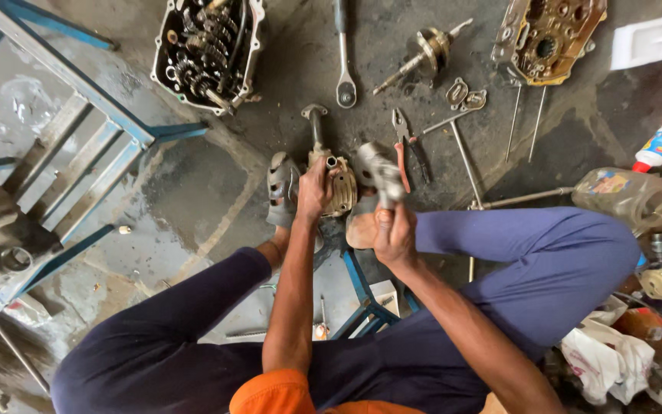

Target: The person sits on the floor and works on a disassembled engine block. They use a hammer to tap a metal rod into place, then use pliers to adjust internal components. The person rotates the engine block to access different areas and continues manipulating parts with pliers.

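The landmark is the ribbed metal cylinder part (336, 188), standing on the stained concrete floor (208, 207) between the person's sandalled feet. The left hand (314, 192) is closed around its left side. The right hand (394, 234), just right of it, is clenched on a small grey metal piece (381, 172); what kind of piece cannot be told. A white rectangular card (649, 40) lies far upper right of the cylinder. A white squeeze tube with a blue-and-red label (659, 148) and a clear, crumpled plastic bottle (628, 198) lie well right. Red-handled pliers (408, 146) lie just above-right; a chrome ratchet wrench (344, 57) lies above.
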